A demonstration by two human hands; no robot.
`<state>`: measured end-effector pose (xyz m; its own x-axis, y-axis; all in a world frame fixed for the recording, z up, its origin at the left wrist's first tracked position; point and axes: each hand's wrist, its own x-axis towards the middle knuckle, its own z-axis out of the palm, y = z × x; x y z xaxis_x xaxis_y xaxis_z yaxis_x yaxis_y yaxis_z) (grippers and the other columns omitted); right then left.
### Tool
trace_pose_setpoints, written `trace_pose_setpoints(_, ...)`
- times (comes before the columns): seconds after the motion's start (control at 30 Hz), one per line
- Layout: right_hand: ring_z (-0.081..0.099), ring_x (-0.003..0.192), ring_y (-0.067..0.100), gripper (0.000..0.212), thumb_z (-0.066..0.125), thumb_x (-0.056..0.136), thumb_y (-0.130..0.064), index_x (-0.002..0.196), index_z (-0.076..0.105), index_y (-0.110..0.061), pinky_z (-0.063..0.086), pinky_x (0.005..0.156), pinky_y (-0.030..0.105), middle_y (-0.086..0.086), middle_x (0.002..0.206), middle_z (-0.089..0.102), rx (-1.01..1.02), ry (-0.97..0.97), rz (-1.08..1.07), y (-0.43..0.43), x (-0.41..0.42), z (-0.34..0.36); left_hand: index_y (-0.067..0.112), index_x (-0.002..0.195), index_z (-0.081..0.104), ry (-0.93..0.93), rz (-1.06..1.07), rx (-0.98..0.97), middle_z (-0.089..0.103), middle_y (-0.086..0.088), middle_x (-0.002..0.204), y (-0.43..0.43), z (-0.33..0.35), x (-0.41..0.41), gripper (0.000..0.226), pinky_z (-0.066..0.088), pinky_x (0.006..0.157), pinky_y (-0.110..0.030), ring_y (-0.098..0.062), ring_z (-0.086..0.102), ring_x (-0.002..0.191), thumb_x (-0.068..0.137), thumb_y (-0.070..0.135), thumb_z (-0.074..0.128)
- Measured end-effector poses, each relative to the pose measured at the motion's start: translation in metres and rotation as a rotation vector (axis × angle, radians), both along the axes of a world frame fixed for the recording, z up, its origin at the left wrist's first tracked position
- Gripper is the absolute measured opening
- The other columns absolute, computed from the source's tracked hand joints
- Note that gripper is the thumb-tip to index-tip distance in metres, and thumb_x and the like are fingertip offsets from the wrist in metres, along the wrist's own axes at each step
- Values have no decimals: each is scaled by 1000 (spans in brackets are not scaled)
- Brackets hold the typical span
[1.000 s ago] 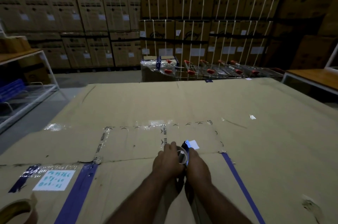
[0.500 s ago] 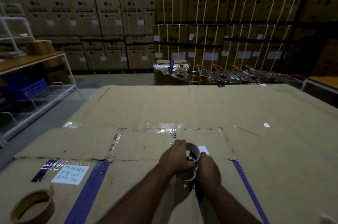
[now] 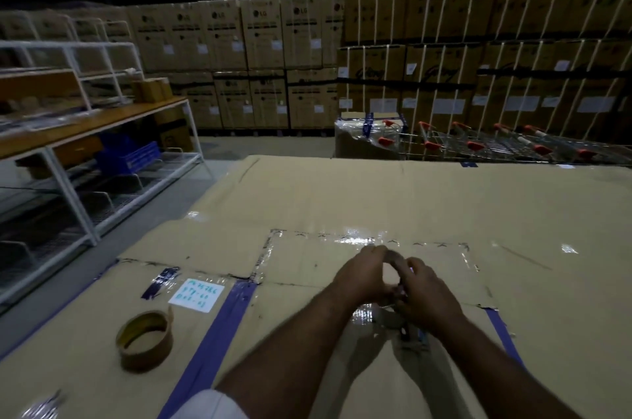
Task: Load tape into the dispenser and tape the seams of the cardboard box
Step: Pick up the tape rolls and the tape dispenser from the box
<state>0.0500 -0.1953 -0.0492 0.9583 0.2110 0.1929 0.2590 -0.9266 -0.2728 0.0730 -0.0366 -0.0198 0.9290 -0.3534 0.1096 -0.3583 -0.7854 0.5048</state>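
Both hands, left hand [image 3: 364, 273] and right hand [image 3: 422, 292], closed around a light, stiff tape core [image 3: 393, 256] above the cardboard box [image 3: 376, 199]; probably best pinched by its rim, spare tape roll [image 3: 145, 340] lying well apart.

Flattened cardboard box [image 3: 376, 199] — a brown tape roll [image 3: 145, 340] lies on it.

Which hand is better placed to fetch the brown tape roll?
Left. The brown tape roll lies on the cardboard box at that side; the left hand is nearer than the right hand.
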Motion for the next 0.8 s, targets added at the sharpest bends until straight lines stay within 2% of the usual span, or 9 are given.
trace_pose_setpoints(0.07,58,98,27,77,56,70,-44,143,37,-28,52,72,36,7,117,51,60,-40,68,7,1,8,37,111,61,-16,-1,-15,64,11,113,13,0,8,54,54,90,-37,-10,59,110,60,54,70)
trace_pose_setpoints(0.13,59,100,25,71,64,75,-42,140,43,-23,52,71,33,6,119,53,92,-74,117,19,5,15,36,111,62,-16,16,-28,64,11,112,32,12,5,55,53,92,-36,-8,59,109,60,55,70)
trace_pose_setpoints(0.2,62,96,23,60,70,78,-43,130,55,-17,49,68,30,5,116,56,115,-112,176,38,12,19,32,117,62,0,14,-42,64,7,119,57,35,-7,56,50,95,-31,-10,56,113,64,42,76)
trace_pose_setpoints(0.27,60,83,23,48,70,78,-52,106,65,-14,46,63,30,5,108,57,128,-141,212,65,17,23,23,124,60,52,22,-49,64,3,125,90,50,-14,59,45,88,-25,-11,56,111,68,26,77)
trace_pose_setpoints(0.37,61,78,23,61,54,73,-74,95,64,-18,51,63,34,0,109,56,124,-93,230,121,17,29,17,134,54,105,139,-29,65,-5,125,146,60,-23,59,40,79,-24,-20,62,107,77,17,67)
trace_pose_setpoints(0.47,65,85,26,79,41,63,-82,99,66,-16,51,69,34,2,107,59,195,-5,263,183,15,29,17,141,50,126,292,-9,61,-7,137,206,57,-31,56,42,88,-23,-24,61,116,87,16,61)
trace_pose_setpoints(0.6,63,94,32,70,47,66,-73,97,67,-14,50,75,36,8,107,58,186,111,292,259,22,15,15,142,49,197,480,129,56,-10,143,297,40,-42,53,43,105,-30,-25,56,127,89,10,54)
trace_pose_setpoints(0.7,62,99,34,55,53,74,-57,99,68,-9,49,78,37,12,109,58,158,172,309,305,23,1,18,137,54,300,580,319,60,-7,137,358,20,-49,53,48,100,-30,-24,58,123,85,8,54)
trace_pose_setpoints(0.8,62,98,34,44,61,81,-45,98,68,-5,44,73,34,14,107,58,108,192,313,342,22,-13,14,135,54,447,538,488,61,-10,135,390,6,-55,50,49,99,-32,-25,58,121,86,16,60)
